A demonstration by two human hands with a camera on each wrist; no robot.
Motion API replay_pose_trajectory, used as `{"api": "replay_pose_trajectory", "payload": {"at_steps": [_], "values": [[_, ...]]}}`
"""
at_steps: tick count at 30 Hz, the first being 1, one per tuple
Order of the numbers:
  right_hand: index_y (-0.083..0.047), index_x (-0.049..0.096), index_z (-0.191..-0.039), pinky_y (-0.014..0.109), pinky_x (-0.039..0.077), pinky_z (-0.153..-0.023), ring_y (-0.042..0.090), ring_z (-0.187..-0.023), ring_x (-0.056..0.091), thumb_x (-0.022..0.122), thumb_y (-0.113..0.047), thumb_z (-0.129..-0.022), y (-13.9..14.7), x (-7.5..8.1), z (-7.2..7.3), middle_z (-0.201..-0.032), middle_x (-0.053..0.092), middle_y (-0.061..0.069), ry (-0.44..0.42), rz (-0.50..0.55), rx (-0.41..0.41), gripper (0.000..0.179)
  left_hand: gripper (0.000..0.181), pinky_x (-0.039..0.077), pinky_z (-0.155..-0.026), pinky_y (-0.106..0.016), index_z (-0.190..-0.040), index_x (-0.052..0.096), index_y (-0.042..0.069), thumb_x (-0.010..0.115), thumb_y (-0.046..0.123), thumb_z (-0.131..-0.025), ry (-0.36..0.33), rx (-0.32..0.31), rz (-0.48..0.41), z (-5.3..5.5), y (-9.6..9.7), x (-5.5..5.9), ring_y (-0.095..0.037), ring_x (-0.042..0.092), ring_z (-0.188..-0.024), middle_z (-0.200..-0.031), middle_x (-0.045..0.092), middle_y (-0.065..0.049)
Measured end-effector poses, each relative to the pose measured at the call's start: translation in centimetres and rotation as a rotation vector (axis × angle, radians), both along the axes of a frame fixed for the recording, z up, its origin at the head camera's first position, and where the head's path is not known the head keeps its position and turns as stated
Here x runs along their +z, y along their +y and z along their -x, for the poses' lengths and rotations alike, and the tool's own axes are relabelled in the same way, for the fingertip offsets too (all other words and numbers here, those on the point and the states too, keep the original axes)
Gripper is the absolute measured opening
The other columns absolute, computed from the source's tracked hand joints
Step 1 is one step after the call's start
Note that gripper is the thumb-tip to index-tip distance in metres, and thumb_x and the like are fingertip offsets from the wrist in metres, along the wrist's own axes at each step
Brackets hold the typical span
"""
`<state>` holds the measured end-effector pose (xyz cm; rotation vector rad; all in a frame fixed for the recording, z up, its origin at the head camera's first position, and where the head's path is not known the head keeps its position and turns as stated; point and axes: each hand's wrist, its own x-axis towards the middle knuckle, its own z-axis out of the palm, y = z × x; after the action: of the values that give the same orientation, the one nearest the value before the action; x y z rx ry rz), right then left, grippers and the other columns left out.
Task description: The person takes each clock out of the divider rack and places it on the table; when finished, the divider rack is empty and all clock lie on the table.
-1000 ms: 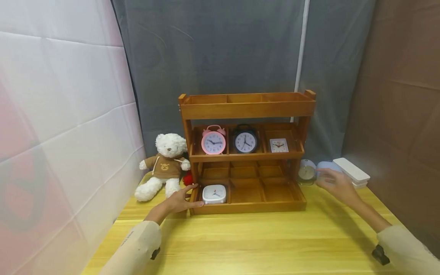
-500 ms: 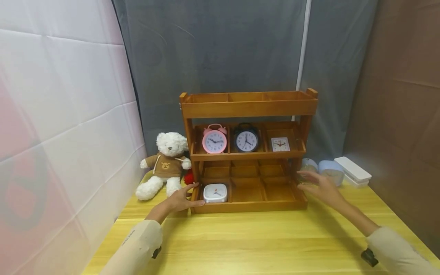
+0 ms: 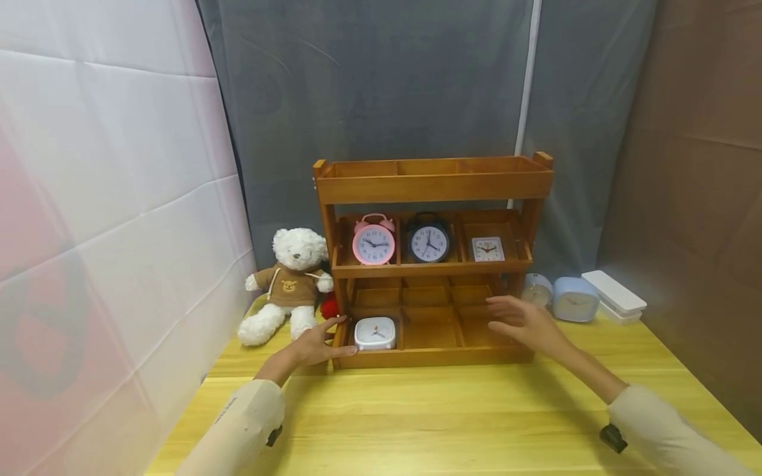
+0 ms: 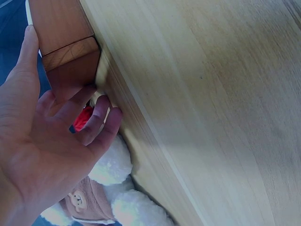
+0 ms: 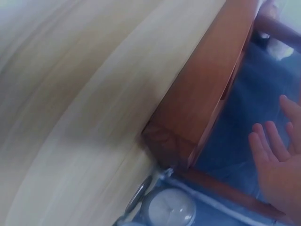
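Note:
A three-tier wooden shelf (image 3: 434, 190) with compartments stands mid-table. My left hand (image 3: 311, 345) holds its lower left front corner, the thumb along the front edge and the other fingers at the side; the left wrist view shows the wooden corner (image 4: 70, 61) between thumb and fingers. Beside that thumb, a white alarm clock (image 3: 375, 333) sits in the bottom left compartment. My right hand (image 3: 530, 324) holds nothing, its fingers spread in front of the bottom right compartment. On the middle tier are a pink twin-bell clock (image 3: 374, 244), a black clock (image 3: 429, 243) and a small white square clock (image 3: 488, 249).
Left of the shelf sits a white teddy bear (image 3: 293, 284) in a brown hoodie, with a red object (image 3: 329, 306) behind it. To the right are a round grey clock (image 3: 538, 289), a pale blue clock (image 3: 575, 299) and stacked white boxes (image 3: 614, 294). Curtains enclose the table.
My right hand has moved left from beside the blue and grey clocks to in front of the shelf's bottom right compartment, uncovering those clocks. My left hand has stayed at the shelf corner.

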<state>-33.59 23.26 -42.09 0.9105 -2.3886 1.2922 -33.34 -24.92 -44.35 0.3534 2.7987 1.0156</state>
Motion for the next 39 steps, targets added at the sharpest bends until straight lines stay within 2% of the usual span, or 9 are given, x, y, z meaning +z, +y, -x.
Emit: {"api": "replay_pose_trajectory", "payload": {"at_steps": [6, 11, 17, 20, 24, 29, 39], "values": [[-0.003, 0.066, -0.134, 0.047, 0.058, -0.094, 0.038, -0.112, 0.07, 0.079, -0.008, -0.092, -2.3, 0.1, 0.4, -0.126, 0.071, 0.018, -0.061, 0.027, 0.05, 0.044, 0.101, 0.048, -0.107, -0.057, -0.162, 0.036, 0.009, 0.083, 0.054, -0.085, -0.006, 0.005, 0.005, 0.1, -0.3, -0.2, -0.044, 0.055, -0.135, -0.158, 0.041, -0.029], [-0.004, 0.068, -0.132, 0.043, 0.058, -0.094, 0.046, -0.113, 0.068, 0.081, -0.011, -0.091, -4.1, 0.1, 1.1, -0.127, 0.071, 0.019, -0.061, 0.026, 0.067, 0.043, 0.101, 0.048, -0.107, -0.057, -0.162, 0.036, 0.01, 0.083, 0.055, -0.085, -0.007, 0.013, 0.014, 0.1, -0.5, -0.3, -0.043, 0.056, -0.135, -0.157, 0.042, -0.029], [-0.005, 0.069, -0.131, 0.042, 0.059, -0.093, 0.039, -0.111, 0.071, 0.082, -0.014, -0.091, -6.6, 0.3, 1.6, -0.128, 0.072, 0.016, -0.058, 0.005, 0.073, 0.042, 0.099, 0.047, -0.107, -0.057, -0.162, 0.036, 0.01, 0.083, 0.052, -0.085, -0.007, 0.018, 0.007, -0.2, -0.5, 0.0, -0.043, 0.055, -0.135, -0.157, 0.042, -0.03], [-0.006, 0.069, -0.131, 0.045, 0.057, -0.096, 0.035, -0.112, 0.071, 0.082, -0.015, -0.092, -7.9, 0.4, 1.8, -0.129, 0.071, 0.013, -0.082, -0.004, 0.078, 0.042, 0.099, 0.047, -0.108, -0.057, -0.162, 0.035, 0.011, 0.083, 0.053, -0.086, -0.011, 0.017, 0.008, -0.3, -0.4, 0.1, -0.043, 0.055, -0.135, -0.158, 0.042, -0.029], [-0.004, 0.069, -0.131, 0.051, 0.056, -0.097, 0.037, -0.115, 0.07, 0.082, -0.014, -0.092, -9.7, 0.2, 2.3, -0.128, 0.071, 0.015, -0.104, 0.006, 0.115, 0.042, 0.099, 0.046, -0.109, -0.056, -0.162, 0.036, 0.01, 0.083, 0.053, -0.086, -0.002, 0.012, 0.01, -0.2, -0.2, 0.3, -0.043, 0.055, -0.135, -0.157, 0.042, -0.029], [-0.003, 0.069, -0.13, 0.048, 0.057, -0.097, 0.042, -0.113, 0.07, 0.082, -0.014, -0.091, -12.0, -0.3, 3.1, -0.124, 0.072, 0.019, -0.09, 0.003, 0.141, 0.042, 0.099, 0.046, -0.109, -0.056, -0.162, 0.036, 0.011, 0.083, 0.053, -0.085, -0.004, 0.014, 0.001, -0.3, 0.0, 0.3, -0.042, 0.055, -0.135, -0.157, 0.043, -0.028], [0.005, 0.068, -0.129, 0.045, 0.057, -0.098, 0.038, -0.114, 0.07, 0.08, -0.012, -0.093, -17.1, -1.6, 4.9, -0.124, 0.071, 0.023, -0.106, -0.116, 0.187, 0.041, 0.099, 0.046, -0.109, -0.056, -0.162, 0.036, 0.014, 0.083, 0.055, -0.085, -0.014, 0.022, -0.009, -0.3, 0.0, 0.0, -0.041, 0.055, -0.136, -0.158, 0.043, -0.026]]}}
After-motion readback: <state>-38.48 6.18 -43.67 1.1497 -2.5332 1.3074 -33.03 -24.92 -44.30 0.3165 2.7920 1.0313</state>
